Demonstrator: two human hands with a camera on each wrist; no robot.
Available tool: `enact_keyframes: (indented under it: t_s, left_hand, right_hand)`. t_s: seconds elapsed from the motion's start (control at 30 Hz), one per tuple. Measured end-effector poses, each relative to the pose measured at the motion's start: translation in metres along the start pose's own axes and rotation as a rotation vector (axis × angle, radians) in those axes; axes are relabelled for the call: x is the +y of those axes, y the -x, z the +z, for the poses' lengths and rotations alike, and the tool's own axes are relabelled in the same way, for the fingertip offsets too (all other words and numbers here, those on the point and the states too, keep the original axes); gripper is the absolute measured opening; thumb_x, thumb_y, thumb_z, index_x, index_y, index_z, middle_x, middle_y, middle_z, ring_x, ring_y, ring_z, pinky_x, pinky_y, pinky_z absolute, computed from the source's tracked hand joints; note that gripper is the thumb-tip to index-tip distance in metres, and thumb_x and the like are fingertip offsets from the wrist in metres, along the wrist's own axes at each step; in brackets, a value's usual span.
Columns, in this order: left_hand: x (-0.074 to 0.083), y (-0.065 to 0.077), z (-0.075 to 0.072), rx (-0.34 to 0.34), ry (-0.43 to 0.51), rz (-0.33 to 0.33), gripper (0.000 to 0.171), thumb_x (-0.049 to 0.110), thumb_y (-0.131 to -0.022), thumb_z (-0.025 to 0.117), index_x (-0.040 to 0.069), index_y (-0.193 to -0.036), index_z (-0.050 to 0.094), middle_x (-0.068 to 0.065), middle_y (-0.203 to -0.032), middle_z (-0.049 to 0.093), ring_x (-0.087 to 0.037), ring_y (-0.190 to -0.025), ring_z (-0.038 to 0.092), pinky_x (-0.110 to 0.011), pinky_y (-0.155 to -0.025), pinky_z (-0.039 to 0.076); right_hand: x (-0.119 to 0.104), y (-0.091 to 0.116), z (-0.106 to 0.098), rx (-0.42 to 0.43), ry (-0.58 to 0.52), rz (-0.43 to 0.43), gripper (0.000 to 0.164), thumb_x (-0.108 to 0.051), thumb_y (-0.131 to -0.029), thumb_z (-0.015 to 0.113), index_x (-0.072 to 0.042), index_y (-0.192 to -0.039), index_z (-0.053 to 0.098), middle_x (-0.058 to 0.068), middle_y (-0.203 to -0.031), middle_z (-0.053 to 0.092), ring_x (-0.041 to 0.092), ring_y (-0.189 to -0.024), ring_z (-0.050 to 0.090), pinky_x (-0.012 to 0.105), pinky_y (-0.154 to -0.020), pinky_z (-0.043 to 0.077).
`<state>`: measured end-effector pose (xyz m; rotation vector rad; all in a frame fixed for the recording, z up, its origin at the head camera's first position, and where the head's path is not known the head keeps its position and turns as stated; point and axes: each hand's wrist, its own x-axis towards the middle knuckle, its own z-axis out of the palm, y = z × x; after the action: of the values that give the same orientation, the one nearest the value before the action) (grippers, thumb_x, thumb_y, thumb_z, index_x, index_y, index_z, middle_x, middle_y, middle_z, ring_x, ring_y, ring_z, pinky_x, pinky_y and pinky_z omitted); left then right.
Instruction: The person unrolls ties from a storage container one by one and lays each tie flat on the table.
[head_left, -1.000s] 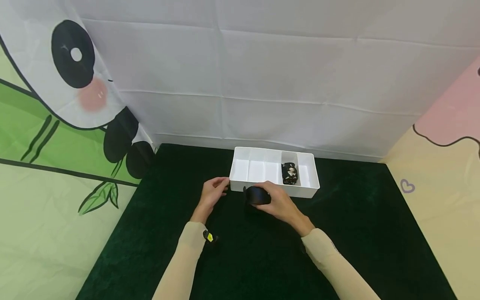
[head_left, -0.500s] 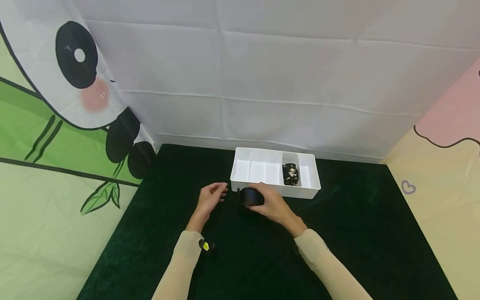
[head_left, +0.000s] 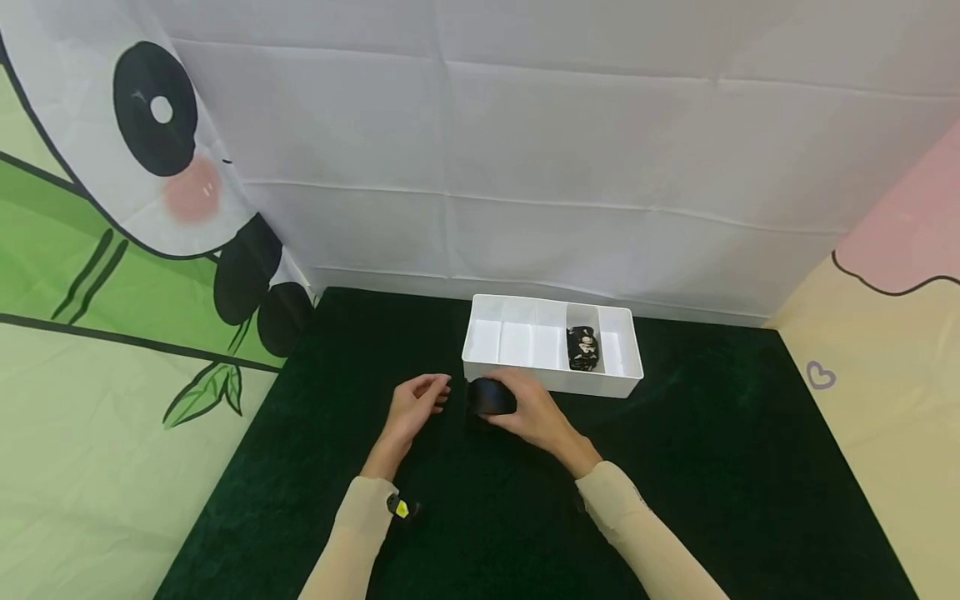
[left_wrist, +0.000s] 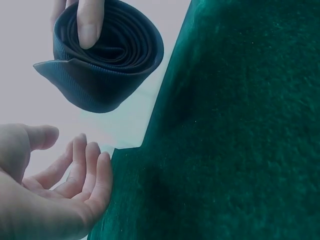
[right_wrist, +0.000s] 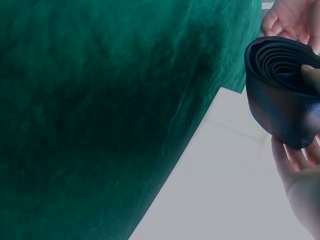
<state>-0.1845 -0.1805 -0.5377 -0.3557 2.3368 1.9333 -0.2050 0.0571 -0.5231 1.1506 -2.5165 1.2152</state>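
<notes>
A dark navy necktie, rolled into a coil, is held in my right hand in front of the white box's near wall. In the left wrist view the rolled tie shows its spiral layers, a thumb pressed on them and a pointed end sticking out at one side. Fingers support it from the other side in the right wrist view. To its left, my left hand hovers apart from it, fingers loosely bent and holding nothing. The white divided box has a black patterned rolled cloth in one compartment.
A dark green cloth covers the table. Behind the box hangs a white fabric backdrop, with a printed cartoon sheet on the left and another printed panel on the right.
My right hand has moved left with the rolled necktie. My left hand has drawn back from the box's corner, toward me and slightly left.
</notes>
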Motion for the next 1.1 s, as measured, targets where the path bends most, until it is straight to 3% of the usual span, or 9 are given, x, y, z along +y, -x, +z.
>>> enact_keyframes:
  t_s: [0.23, 0.53, 0.8, 1.1]
  left_hand:
    - [0.002, 0.007, -0.004, 0.004, -0.009, -0.004, 0.037, 0.036, -0.104, 0.062, 0.007, -0.126, 0.069, -0.013, -0.118, 0.069, -0.026, -0.107, 0.066, -0.039, -0.095, 0.054]
    - [-0.006, 0.016, -0.011, 0.003, 0.016, 0.006, 0.035, 0.033, -0.105, 0.059, 0.006, -0.127, 0.068, -0.015, -0.121, 0.067, -0.029, -0.11, 0.065, -0.039, -0.093, 0.054]
    - [-0.011, 0.022, -0.018, 0.003, 0.032, 0.016, 0.037, 0.034, -0.106, 0.058, 0.005, -0.127, 0.068, -0.017, -0.123, 0.066, -0.03, -0.112, 0.065, -0.039, -0.094, 0.054]
    - [-0.013, 0.029, -0.027, 0.006, 0.086, -0.019, 0.041, 0.035, -0.107, 0.056, 0.005, -0.134, 0.063, -0.013, -0.13, 0.063, -0.025, -0.117, 0.061, -0.036, -0.095, 0.054]
  right_hand:
    - [-0.005, -0.002, 0.006, -0.005, -0.006, 0.049, 0.059, -0.014, -0.084, 0.087, -0.002, -0.135, 0.06, 0.011, -0.13, 0.064, 0.026, -0.117, 0.06, 0.046, -0.101, 0.049]
    - [-0.01, -0.008, 0.017, 0.019, -0.013, 0.042, 0.058, -0.015, -0.084, 0.087, -0.004, -0.134, 0.061, 0.012, -0.131, 0.063, 0.028, -0.119, 0.06, 0.047, -0.1, 0.05]
    - [-0.015, -0.015, 0.03, -0.008, -0.004, 0.065, 0.058, -0.017, -0.086, 0.085, -0.007, -0.137, 0.06, 0.011, -0.131, 0.063, 0.027, -0.121, 0.059, 0.046, -0.102, 0.048]
    - [-0.025, -0.02, 0.039, -0.041, -0.027, 0.085, 0.057, -0.017, -0.088, 0.083, -0.008, -0.139, 0.058, 0.012, -0.133, 0.061, 0.027, -0.122, 0.058, 0.045, -0.104, 0.047]
